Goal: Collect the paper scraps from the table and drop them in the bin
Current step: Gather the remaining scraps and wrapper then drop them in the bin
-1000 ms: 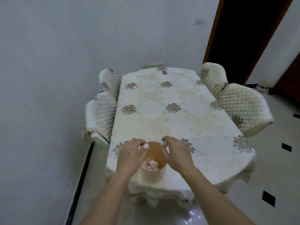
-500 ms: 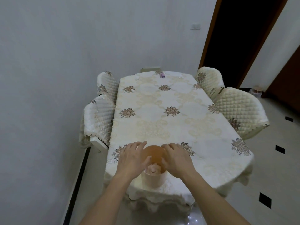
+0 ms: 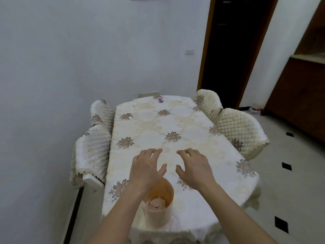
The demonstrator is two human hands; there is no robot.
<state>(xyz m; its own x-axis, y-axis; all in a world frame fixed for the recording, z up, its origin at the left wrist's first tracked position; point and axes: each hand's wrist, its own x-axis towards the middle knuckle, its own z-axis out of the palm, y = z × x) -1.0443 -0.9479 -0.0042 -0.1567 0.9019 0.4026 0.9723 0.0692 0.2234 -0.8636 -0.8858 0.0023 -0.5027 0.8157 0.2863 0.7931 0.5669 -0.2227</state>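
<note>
While both forearms reach forward over the floral cream tablecloth table (image 3: 175, 124), left hand (image 3: 146, 167) and right hand (image 3: 193, 167) hover palm-down, fingers spread, holding nothing. Round peach plastic bin (image 3: 158, 206) stands at near edge under left wrist, crumpled pale paper scraps (image 3: 156, 203) inside.

Bin (image 3: 159, 205) stands on the table (image 3: 175, 124) at its near edge, paper scraps (image 3: 156, 203) inside it. Left hand (image 3: 146, 168) and right hand (image 3: 194, 167) hover side by side, fingers spread, over the table just beyond the bin, left wrist over its rim. Two chairs (image 3: 95, 143) left of table, two chairs (image 3: 241, 129) right; small object (image 3: 161, 99) at far edge, doorway (image 3: 233, 50) behind right.
</note>
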